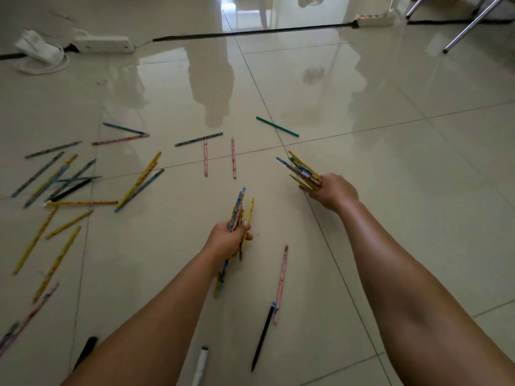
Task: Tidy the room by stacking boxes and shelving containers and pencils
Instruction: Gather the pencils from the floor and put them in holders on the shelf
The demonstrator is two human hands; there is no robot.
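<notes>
**Glossy tile, pencils in both fists**

Beige floor tiles (362, 190) spread under us, shiny enough to mirror the room. Our left hand (227, 239) curls around a bundle of blue and yellow pencils (237, 211), thumb pressed over them, their ends sticking out far above the fist and near below it. Our right hand (333, 192), further right and a little farther out, grips a second bundle of yellow and blue pencils (302, 169) that fans out toward the far left; its fingertips sit low, close to the tile, though we cannot tell whether they touch it.

Loose pencils lie all around. Two pink pencils (233, 158) lie side by side just beyond the left hand, a green pencil (277, 126) farther out, and a scattered heap of yellow and blue pencils (64, 188) covers the left side. Near us, between our forearms, a pink pencil (281, 282) lies touching a black pencil (263, 337).

At the far left a white power strip (104, 44) lies on the floor, another power strip (376, 18) at the far right, beside metal chair legs (471, 26).
</notes>
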